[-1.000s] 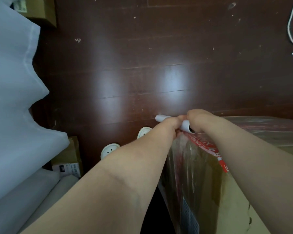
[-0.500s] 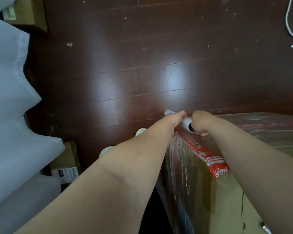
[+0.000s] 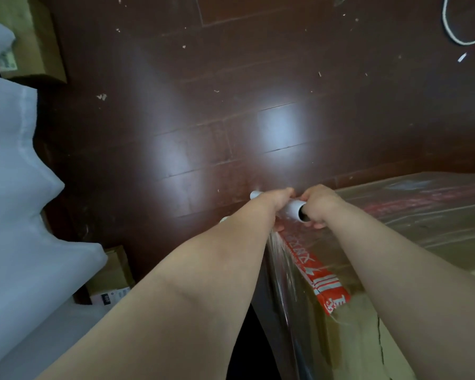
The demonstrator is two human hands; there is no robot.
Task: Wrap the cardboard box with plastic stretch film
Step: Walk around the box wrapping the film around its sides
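A large cardboard box (image 3: 412, 242) fills the lower right, its top and near side under clear stretch film (image 3: 291, 292), with red printed tape (image 3: 321, 281) along one edge. Over the box's far left corner I hold a white film roll core (image 3: 295, 208) with both hands. My left hand (image 3: 279, 198) grips it from the left, and my right hand (image 3: 320, 205) grips its open right end. Film runs down from the roll over the box's side.
Dark wooden floor (image 3: 231, 119) lies beyond the box. White foam sheeting (image 3: 14, 215) bulges in along the left. Small cardboard boxes sit at top left (image 3: 36, 50) and lower left (image 3: 110, 281). A white cable (image 3: 461, 37) loops at top right.
Both hands with the roll have moved slightly away from me along the box's corner; more of the red tape and film-covered top shows.
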